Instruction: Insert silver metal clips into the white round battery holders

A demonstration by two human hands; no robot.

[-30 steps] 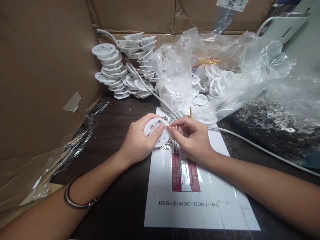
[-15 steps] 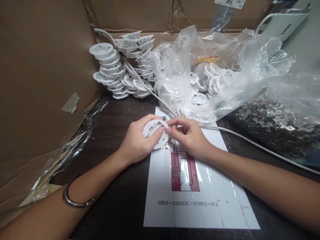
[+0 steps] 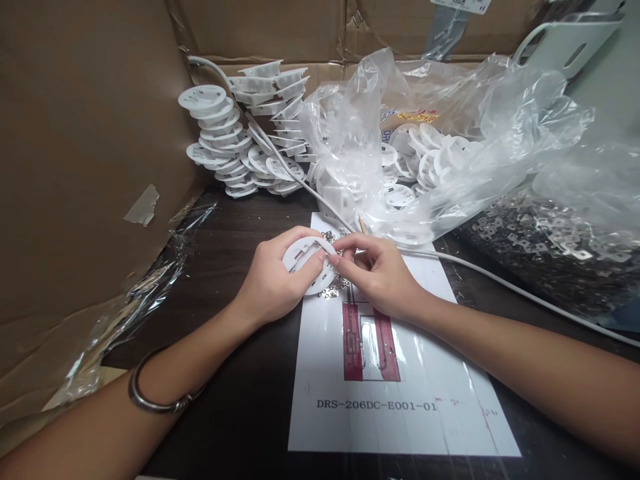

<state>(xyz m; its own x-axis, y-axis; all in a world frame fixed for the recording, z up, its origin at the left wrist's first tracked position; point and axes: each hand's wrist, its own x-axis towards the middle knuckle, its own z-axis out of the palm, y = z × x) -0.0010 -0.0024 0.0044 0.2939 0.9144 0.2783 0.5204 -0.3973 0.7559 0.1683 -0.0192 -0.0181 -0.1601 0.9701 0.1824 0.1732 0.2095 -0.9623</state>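
Note:
A round white plastic disc [image 3: 319, 283] with slots cut in it is held tilted above the printed sheet [image 3: 340, 427]. My left hand [image 3: 280, 273] grips it from the left, thumb across its face. At its right edge, my right hand [image 3: 380, 270] has thumb and forefinger pinched together; whatever sits between them is too small to make out. Beneath the disc and the fingers, a small heap of metal pieces [image 3: 331, 292] lies on the sheet, partly covered.
Stacks of white discs [image 3: 220, 133] stand at the back left. More discs [image 3: 435, 160] lie in a clear plastic bag [image 3: 370, 127]. Another bag of metal pieces [image 3: 545, 233] is on the right. A white cable [image 3: 500, 283] crosses the table; cardboard [image 3: 90, 133] walls the left.
The disc and my left hand have shifted very slightly left and up. My right hand stays at the disc's right edge, still pinched.

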